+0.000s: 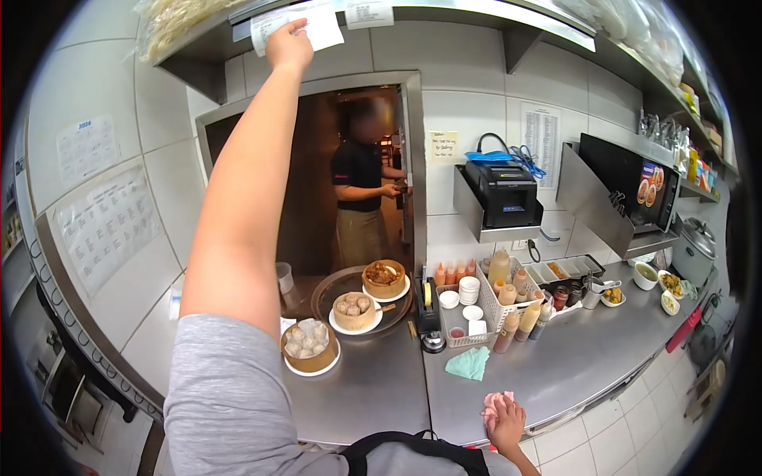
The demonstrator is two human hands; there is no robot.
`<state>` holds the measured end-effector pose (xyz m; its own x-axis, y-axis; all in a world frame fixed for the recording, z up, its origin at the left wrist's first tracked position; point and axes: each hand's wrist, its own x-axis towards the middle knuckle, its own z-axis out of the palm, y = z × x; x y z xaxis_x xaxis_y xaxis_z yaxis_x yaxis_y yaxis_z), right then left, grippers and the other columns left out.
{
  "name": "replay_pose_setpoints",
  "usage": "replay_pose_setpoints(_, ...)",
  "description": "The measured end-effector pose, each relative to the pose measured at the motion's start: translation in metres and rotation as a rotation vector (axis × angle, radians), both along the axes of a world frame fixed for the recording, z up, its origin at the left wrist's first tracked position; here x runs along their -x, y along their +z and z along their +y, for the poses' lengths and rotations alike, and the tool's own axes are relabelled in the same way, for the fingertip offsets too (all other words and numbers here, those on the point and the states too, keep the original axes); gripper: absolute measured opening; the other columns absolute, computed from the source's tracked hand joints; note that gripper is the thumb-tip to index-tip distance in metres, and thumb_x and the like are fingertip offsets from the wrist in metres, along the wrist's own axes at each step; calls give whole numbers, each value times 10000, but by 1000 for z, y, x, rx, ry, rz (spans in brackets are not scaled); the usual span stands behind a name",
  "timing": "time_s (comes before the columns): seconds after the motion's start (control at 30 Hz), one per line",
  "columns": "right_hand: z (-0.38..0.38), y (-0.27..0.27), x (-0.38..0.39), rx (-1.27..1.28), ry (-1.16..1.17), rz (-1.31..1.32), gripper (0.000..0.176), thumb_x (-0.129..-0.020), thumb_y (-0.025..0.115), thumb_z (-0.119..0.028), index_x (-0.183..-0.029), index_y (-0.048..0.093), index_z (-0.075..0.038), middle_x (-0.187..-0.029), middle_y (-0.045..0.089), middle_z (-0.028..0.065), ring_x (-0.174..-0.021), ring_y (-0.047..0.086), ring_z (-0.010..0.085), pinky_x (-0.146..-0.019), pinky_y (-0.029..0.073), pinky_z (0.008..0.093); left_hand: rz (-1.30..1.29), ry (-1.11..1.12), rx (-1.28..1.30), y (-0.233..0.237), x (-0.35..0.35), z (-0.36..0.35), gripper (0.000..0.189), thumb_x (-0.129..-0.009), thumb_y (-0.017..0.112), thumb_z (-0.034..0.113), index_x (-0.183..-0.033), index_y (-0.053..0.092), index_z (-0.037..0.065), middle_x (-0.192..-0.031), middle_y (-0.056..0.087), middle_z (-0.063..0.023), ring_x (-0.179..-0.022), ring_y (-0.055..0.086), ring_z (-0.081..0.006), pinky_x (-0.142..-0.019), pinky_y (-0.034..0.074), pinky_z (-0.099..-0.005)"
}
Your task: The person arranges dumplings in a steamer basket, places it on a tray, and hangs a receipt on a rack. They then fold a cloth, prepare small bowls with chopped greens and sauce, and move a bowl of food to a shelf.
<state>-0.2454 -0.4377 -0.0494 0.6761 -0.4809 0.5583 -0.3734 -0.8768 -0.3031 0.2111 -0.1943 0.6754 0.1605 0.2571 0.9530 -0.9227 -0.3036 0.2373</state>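
My left hand [290, 47] is raised high to the shelf edge, its fingers closed on a white printed order slip [321, 28]. A second slip [370, 13] hangs beside it on the metal rail [444, 16]. Low at the right, my right hand [506, 428] is wrapped round a crumpled pink cloth [498, 403] at the counter's front edge. Below my left arm stand a bamboo steamer of dumplings [308, 339], a smaller steamer [354, 309] and a steamer of brown food [384, 276], each on a white plate. The latter two rest on a round tray [324, 295].
A green cloth [468, 363], call bell [433, 341], tape dispenser [429, 305] and basket of sauce bottles [496, 313] occupy the counter's middle. Above are a receipt printer [504, 194] and a screen [627, 178]. A person [361, 174] stands beyond the pass-through window. Bowls [645, 275] sit far right.
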Motion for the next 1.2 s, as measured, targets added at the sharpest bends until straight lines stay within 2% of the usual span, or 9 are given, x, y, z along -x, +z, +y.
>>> replay_pose_setpoints(0.13, -1, -3, 1, -54, -32, -17, 473, -785, 672, -292, -1239, 654, -160, -1328, 585, 96, -1215, 528, 364, -1032, 377, 584, 48, 106, 130, 35, -16, -21, 185, -924, 632, 203, -1009, 797, 199, -977, 759, -130, -945, 721, -285, -869, 546, -354)
replay_pose_setpoints(0.23, 3, 10, 0, 55, -13, -51, 461, -784, 669, -242, -1221, 660, -97, -1300, 604, 129, -1138, 563, 352, -975, 404, 514, 154, 73, 46, 42, -17, -23, 211, -934, 653, 330, -1082, 786, 257, -1158, 725, -46, -1042, 678, -220, -923, 503, -374)
replay_pose_setpoints(0.3, 1, 12, 0, 39, -11, -49, 459, -784, 669, -241, -1222, 660, -101, -1305, 603, 130, -1140, 563, 352, -976, 405, 513, -37, 501, 191, 24, -1, -24, 238, -934, 649, 345, -1105, 748, 212, -1412, 537, -103, -1260, 513, -331, -1067, 379, -483)
replay_pose_setpoints(0.4, 0, 8, -2, 14, -4, -44, 462, -786, 664, -240, -1229, 659, -108, -1309, 603, 128, -1144, 559, 357, -983, 407, 512, 244, 225, 551, 26, -40, 14, 316, -889, 694, 466, -1090, 674, 224, -1479, 372, -188, -1358, 344, -349, -1103, 298, -507)
replay_pose_setpoints(0.57, -5, -3, -1, 20, -27, 31, 530, -830, 629, -281, -1347, 606, -166, -1436, 531, 133, -1216, 502, 428, -1037, 367, 557, 49, -276, 81, -6, -55, 61, 198, -924, 696, 167, -1065, 676, 29, -1034, 694, -75, -910, 670, -139, -752, 500, -260)
replay_pose_setpoints(0.77, 6, 12, -5, 145, -138, 112, 480, -882, 657, -241, -1360, 619, -244, -1546, 421, 128, -1352, 434, 423, -1022, 369, 600, 467, -270, -548, -351, 93, 29, 371, -932, 560, 22, -1301, 588, 52, -1090, 637, -35, -963, 569, -89, -825, 478, -262)
replay_pose_setpoints(0.9, -2, 35, -18, -778, 289, -345, 331, -1008, 496, -75, -1310, 630, -89, -1424, 516, 158, -951, 669, 222, -703, 542, 280, 1105, -678, -913, -687, 133, 49, 386, -953, 585, 36, -1335, 606, 88, -1229, 610, -84, -1204, 572, -215, -1024, 439, -326)
replay_pose_setpoints(1.07, -34, 8, -38, -1523, 119, -156, 270, -1051, 437, -88, -1172, 663, 0, -1148, 649, 85, -850, 667, 168, -671, 534, 250, 890, -164, -1079, -747, 205, 47, 401, -951, 622, 192, -1345, 611, 118, -1297, 602, -98, -1368, 464, -329, -1153, 300, -505)
replay_pose_setpoints(1.2, -23, 27, -80, -480, 384, 264, 126, -958, 600, -66, -1030, 690, -15, -900, 639, 86, -804, 649, 247, -730, 521, 324, 969, -64, -932, -753, 200, 42, 515, -885, 699, 282, -1354, 587, 98, -1359, 558, -94, -1394, 428, -323, -1168, 278, -499)
